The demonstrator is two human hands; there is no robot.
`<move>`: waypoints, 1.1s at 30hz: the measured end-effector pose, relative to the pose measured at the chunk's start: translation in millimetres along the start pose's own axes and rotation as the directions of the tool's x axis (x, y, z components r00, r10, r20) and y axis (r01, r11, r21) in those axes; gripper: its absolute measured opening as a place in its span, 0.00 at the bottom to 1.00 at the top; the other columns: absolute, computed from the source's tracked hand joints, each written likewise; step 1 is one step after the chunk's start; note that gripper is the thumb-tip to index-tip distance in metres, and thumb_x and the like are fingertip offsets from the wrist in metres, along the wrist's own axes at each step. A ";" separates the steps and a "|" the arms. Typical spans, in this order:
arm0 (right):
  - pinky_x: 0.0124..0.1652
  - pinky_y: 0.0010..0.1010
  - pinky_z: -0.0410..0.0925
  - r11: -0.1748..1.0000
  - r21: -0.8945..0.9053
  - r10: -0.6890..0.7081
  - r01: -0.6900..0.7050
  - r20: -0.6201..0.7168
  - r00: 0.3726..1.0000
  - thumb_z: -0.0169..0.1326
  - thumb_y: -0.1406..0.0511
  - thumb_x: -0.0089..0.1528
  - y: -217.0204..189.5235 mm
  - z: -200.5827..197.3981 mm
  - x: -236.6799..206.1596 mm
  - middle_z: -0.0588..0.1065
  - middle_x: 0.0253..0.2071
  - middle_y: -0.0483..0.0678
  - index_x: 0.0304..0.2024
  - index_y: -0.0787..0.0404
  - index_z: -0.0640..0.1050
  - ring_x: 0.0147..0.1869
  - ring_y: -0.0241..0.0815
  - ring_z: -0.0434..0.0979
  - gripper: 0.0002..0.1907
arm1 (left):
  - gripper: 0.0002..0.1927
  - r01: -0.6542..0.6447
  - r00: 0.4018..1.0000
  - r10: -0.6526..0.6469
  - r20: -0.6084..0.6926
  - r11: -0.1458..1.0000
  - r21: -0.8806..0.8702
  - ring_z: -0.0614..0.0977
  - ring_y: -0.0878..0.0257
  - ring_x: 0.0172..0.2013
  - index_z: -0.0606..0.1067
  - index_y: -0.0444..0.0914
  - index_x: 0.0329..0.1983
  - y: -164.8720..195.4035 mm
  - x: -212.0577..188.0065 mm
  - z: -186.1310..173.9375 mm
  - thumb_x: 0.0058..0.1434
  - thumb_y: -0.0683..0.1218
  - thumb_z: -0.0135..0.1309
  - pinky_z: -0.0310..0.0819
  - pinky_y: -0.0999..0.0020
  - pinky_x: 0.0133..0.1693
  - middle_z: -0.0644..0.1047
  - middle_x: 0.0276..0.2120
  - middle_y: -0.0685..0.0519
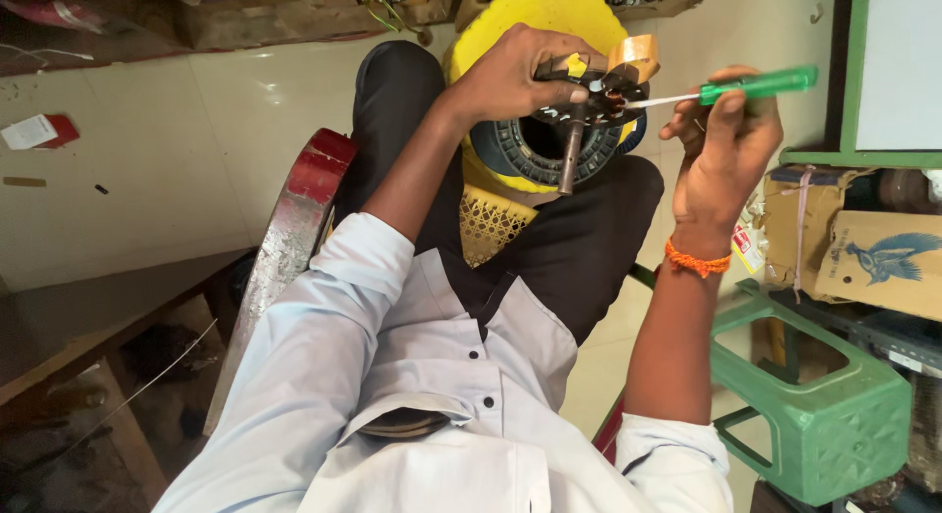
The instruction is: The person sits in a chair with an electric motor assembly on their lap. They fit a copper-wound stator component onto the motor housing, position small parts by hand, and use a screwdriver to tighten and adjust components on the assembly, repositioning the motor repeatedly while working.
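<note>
Fingers of the left hand (515, 76) wrap a dark motor armature (584, 96) above the lap; the right hand (721, 140) pinches a green-handled screwdriver (731, 88), its tip touching the armature, above a yellow stool (535, 23).

Beside our knee we see a green plastic stool (829, 425) on the pale tiled floor (177, 150), with brown cardboard boxes (863, 253) just behind it. A yellow plastic stool (535, 23) stands ahead of us, and a red-edged metal bar (285, 248) leans at our side.
</note>
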State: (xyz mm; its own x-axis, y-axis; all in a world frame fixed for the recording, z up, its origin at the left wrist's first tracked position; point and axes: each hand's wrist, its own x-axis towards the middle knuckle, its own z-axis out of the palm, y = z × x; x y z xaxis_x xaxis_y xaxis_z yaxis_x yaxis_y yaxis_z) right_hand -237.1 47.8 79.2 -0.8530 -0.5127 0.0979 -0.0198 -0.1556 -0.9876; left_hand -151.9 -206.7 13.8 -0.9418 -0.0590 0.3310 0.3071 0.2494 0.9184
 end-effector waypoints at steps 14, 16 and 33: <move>0.44 0.24 0.73 0.948 -0.293 -0.111 0.125 0.065 0.992 0.64 0.59 0.73 1.5 7.2 -6.5 0.80 0.47 0.54 0.55 0.70 0.74 0.40 0.35 0.79 0.21 | 0.21 0.035 0.999 -0.035 0.002 0.999 -0.027 0.70 0.67 0.28 0.80 0.36 0.55 -4.5 2.0 -2.0 0.60 0.47 0.67 0.65 0.69 0.33 0.71 0.25 0.56; 0.44 0.24 0.73 0.953 -0.282 -0.101 0.114 0.061 0.993 0.63 0.59 0.73 3.2 4.1 -5.8 0.81 0.48 0.54 0.54 0.69 0.74 0.39 0.35 0.79 0.20 | 0.19 0.059 0.998 -0.057 0.021 0.993 -0.106 0.69 0.69 0.28 0.79 0.36 0.54 -4.8 1.4 -1.8 0.61 0.46 0.67 0.64 0.70 0.33 0.70 0.25 0.57; 0.43 0.22 0.73 0.952 -0.265 -0.134 0.155 0.098 0.986 0.62 0.58 0.73 16.3 -8.5 1.5 0.81 0.48 0.55 0.54 0.69 0.73 0.39 0.33 0.79 0.20 | 0.22 0.130 0.991 -0.127 0.035 0.984 -0.120 0.70 0.71 0.29 0.79 0.36 0.60 -2.7 1.6 1.6 0.63 0.45 0.66 0.66 0.72 0.34 0.72 0.26 0.57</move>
State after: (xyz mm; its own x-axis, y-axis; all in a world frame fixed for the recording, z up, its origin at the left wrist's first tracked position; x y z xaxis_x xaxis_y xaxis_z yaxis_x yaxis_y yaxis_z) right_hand -243.1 51.6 62.3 -0.7876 -0.5673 0.2404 -0.2893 -0.0039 -0.9572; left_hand -154.5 -205.9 11.5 -0.9774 -0.0557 0.2041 0.1963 0.1216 0.9730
